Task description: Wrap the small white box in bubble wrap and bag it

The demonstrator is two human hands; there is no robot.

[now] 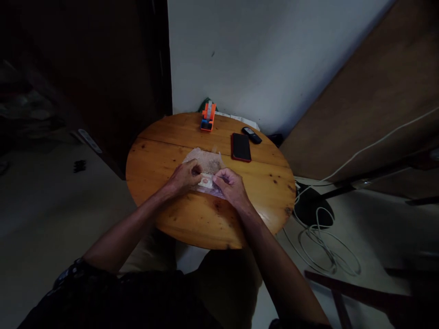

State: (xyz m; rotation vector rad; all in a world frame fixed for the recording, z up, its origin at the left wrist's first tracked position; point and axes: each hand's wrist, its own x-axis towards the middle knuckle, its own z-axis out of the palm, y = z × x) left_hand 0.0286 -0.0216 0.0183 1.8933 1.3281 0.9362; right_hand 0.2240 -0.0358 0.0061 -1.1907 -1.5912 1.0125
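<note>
A sheet of clear bubble wrap lies on the round wooden table, with its near part folded up. On or under that fold is a small, flat white item with a pinkish spot; its kind is too small to make out. My left hand pinches the wrap at the left of the white item, thumb and forefinger curled together. At its right side my right hand is closed on the wrap, thumb on top. The fingertips partly cover the wrap's edges.
An orange tape dispenser stands at the table's far edge by the wall. Right of the wrap lie a dark phone-like slab with a red edge and a black remote-like device. A pale cable coils on the floor at right.
</note>
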